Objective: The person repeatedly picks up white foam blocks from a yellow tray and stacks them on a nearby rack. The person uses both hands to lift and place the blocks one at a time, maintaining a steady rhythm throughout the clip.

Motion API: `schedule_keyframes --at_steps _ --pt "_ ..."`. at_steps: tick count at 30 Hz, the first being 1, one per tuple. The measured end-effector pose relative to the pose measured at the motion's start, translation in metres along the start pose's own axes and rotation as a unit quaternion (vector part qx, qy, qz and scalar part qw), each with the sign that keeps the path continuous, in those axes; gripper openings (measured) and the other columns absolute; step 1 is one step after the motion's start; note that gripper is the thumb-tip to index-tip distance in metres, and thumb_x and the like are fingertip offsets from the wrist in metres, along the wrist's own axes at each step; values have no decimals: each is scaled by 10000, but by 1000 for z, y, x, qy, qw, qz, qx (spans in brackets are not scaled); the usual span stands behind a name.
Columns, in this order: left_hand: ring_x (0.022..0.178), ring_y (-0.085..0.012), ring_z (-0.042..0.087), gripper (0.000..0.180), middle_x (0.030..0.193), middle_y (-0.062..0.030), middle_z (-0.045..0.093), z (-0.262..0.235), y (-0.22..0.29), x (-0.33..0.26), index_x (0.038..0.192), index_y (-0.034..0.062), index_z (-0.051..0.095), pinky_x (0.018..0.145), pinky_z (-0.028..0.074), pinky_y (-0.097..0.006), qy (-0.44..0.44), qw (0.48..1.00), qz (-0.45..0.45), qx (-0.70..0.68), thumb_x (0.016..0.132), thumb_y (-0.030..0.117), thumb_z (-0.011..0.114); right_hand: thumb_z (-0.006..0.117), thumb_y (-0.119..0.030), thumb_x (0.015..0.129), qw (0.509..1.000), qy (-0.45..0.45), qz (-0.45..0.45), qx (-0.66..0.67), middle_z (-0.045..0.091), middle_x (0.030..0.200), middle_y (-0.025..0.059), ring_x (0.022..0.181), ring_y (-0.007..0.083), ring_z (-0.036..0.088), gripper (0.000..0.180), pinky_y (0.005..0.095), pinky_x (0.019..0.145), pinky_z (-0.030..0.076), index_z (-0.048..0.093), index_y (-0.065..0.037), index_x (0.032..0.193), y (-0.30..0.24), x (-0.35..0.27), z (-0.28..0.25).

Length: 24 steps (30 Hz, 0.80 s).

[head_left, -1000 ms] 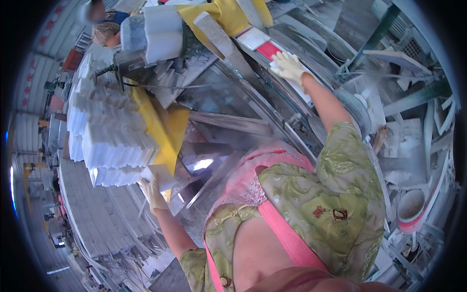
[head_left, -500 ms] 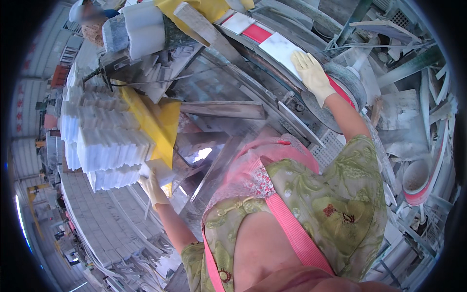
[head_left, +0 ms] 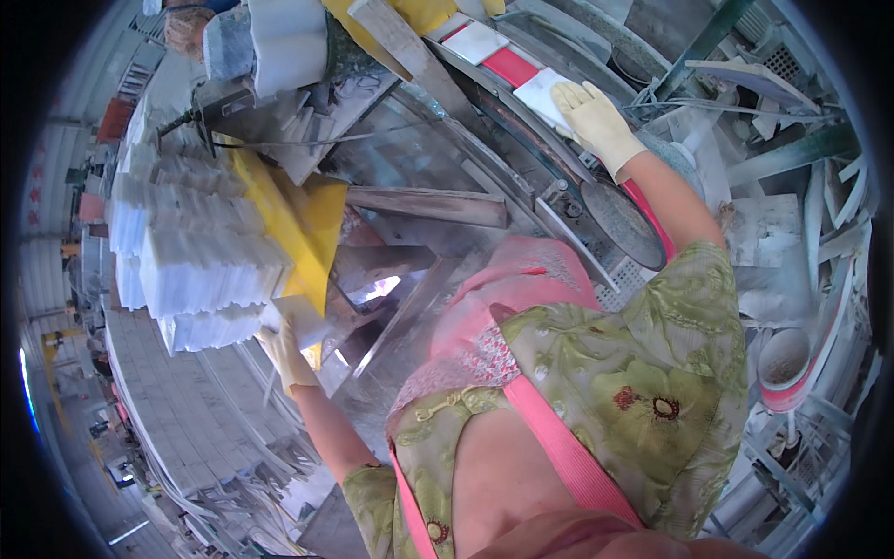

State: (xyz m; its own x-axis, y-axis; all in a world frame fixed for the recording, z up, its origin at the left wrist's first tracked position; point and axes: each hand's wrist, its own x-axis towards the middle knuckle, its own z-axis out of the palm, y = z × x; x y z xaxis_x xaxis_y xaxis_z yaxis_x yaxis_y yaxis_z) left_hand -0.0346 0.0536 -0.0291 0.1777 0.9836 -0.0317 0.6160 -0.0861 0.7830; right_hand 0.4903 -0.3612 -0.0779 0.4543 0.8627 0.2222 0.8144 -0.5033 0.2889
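Note:
My right hand (head_left: 599,124), in a pale rubber glove, lies with stretched fingers over the near right end of a white marble tile (head_left: 543,93). That tile rests on a narrow red belt (head_left: 509,67), and a second white tile (head_left: 476,42) lies farther along it, with bare red between them. On the left, my gloved left hand (head_left: 283,350) grips the lower edge of a marble tile (head_left: 298,317) at the near end of a stack. Its fingertips are partly hidden by the tile. Rows of white tiles (head_left: 205,265) stand on edge beside it.
Yellow sheeting (head_left: 317,224) hangs beside the stacked tiles. A wooden bar (head_left: 428,205) juts toward the belt frame. A round wheel (head_left: 624,224) sits at the belt's near end. Stone offcuts and metal bars crowd the right, near a white bucket (head_left: 783,360). Another person (head_left: 189,31) is at the far left.
My right hand has slid farther up and left over the tile on the belt. My left hand stays at the stack's end tile. The whole view has shifted slightly.

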Motion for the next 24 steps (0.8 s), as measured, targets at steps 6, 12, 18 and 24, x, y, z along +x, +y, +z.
schedule_keyframes --at_steps 6,12,18,24 --pt "1233 -301 539 760 1383 -188 509 -1 5 -8 1460 -48 424 1034 453 -385 -2 1000 -19 4 829 218 754 705 -199 854 999 -50 20 -11 452 1533 171 1439 273 417 758 488 1220 274 370 20 1498 -9 14 17" --pt "1204 -278 571 743 1323 -147 565 -4 -28 15 1432 31 450 1014 490 -400 -17 993 57 -105 790 170 797 455 -105 971 997 9 67 37 543 1429 252 1336 346 532 456 431 1136 407 509 36 1402 -13 37 32" --pt "1221 -348 592 869 1285 -240 621 2 -32 15 1363 -41 528 1033 465 -428 128 972 148 129 711 436 847 588 -485 957 963 -79 181 184 733 1020 226 942 408 717 461 514 831 559 670 -141 1253 1 73 -17" --pt "1218 -422 598 808 1294 -296 618 -10 10 -11 1356 -78 528 1022 468 -432 -39 994 4 100 853 520 736 637 -385 988 675 -11 69 735 729 1101 63 969 133 663 473 331 848 525 705 26 1213 -173 99 -82"
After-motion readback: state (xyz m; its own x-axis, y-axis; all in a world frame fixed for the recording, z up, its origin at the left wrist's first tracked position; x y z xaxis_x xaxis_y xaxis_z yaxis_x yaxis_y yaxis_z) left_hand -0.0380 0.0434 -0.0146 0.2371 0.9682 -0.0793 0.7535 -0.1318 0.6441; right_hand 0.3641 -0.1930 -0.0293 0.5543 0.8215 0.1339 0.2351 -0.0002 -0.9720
